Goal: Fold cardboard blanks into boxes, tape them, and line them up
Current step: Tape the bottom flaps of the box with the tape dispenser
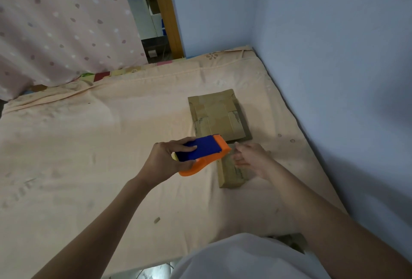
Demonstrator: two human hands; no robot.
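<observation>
My left hand [166, 159] grips a blue and orange tape dispenser [200, 153] just above the mattress, its orange nose pointing right. My right hand [252, 159] hovers with fingers spread at the dispenser's nose, over the far end of a small folded cardboard box [231, 176]. Whether the fingers pinch tape is too blurred to tell. A stack of flat cardboard blanks [217, 117] lies just beyond both hands.
Everything rests on a mattress with a peach sheet [100, 144]. A blue wall [334, 55] runs along the right and back. A pink dotted curtain [55, 22] hangs at the far left beside a wooden door frame [166, 11].
</observation>
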